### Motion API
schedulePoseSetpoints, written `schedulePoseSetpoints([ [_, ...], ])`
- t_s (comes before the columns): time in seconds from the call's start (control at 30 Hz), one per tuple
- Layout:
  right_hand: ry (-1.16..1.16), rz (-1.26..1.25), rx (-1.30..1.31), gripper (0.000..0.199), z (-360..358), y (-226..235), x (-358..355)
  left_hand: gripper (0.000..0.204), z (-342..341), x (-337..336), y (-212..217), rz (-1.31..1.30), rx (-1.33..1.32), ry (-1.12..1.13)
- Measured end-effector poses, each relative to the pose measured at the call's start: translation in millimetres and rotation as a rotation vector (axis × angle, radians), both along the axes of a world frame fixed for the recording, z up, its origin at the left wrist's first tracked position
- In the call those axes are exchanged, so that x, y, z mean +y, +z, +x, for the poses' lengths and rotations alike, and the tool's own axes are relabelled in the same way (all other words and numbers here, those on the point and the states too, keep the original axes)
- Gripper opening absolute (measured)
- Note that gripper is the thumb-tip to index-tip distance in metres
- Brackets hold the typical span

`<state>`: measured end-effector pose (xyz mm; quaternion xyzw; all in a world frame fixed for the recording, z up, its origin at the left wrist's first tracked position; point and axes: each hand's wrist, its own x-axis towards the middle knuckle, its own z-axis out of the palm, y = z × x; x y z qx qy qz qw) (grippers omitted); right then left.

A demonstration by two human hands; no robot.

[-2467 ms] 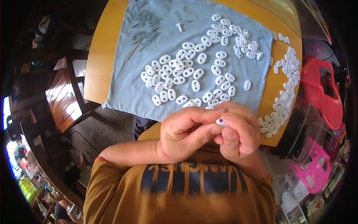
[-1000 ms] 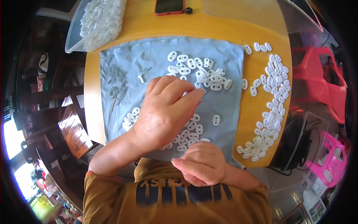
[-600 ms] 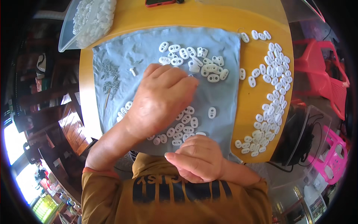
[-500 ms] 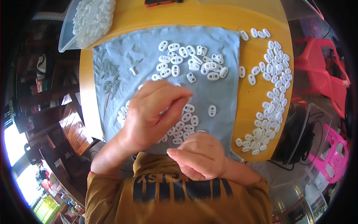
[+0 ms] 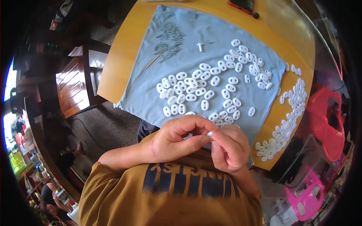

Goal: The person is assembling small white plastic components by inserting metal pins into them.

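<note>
My left hand (image 5: 183, 137) and my right hand (image 5: 232, 146) meet at the near edge of the blue-grey cloth (image 5: 139, 88). Between their fingertips shows a small white plastic piece (image 5: 209, 134), mostly hidden. The left thumb and forefinger pinch it, and the curled right fingers press against its other side. Just beyond lie many white oval two-hole plastic pieces (image 5: 204, 104), loosely grouped on the cloth. Farther off are a heap of thin grey-green bits (image 5: 166, 41), too small to make out, a thin brown stick (image 5: 154, 59) and a white T-shaped piece (image 5: 200, 47).
More white ovals (image 5: 288, 124) cover the right side of the yellow table (image 5: 118, 71). A red-edged phone (image 5: 241, 5) lies at the far edge. Pink and red plastic chairs (image 5: 326, 124) stand to the right. A wooden cabinet (image 5: 73, 84) is at the left.
My left hand has come down from over the cloth to meet the right one at a white piece. The view has turned, and the tub of white pieces has left the picture.
</note>
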<state>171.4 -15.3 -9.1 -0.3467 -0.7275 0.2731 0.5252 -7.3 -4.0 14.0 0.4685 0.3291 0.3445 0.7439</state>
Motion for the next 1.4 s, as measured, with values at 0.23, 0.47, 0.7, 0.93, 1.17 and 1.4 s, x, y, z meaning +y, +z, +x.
schedulePoseSetpoints([
  [0.23,-0.001,-0.394,-0.063,0.015,-13.2,27.4,-5.2,0.023,-20.7,-4.0,-8.8,-0.109,-0.19,0.002],
  [0.47,-0.005,-0.671,0.097,0.009,-41.2,32.3,12.1,0.016,-33.9,8.6,-13.3,0.238,0.03,0.261],
  [0.7,0.08,-0.464,-0.088,0.011,-53.6,37.2,54.5,0.018,-52.0,23.7,-17.0,0.458,0.218,0.41],
  [0.93,-0.094,-0.207,-0.393,0.012,-46.6,34.8,117.7,0.017,-54.6,23.7,-27.9,0.407,0.132,0.482],
  [1.17,0.065,-0.03,-0.65,0.014,-81.1,19.8,135.0,0.025,-55.8,30.1,-39.1,0.728,0.247,0.486],
  [1.4,0.085,-0.005,-0.78,0.013,-92.2,9.8,145.3,0.024,-59.8,33.0,-42.7,0.738,0.16,0.474],
])
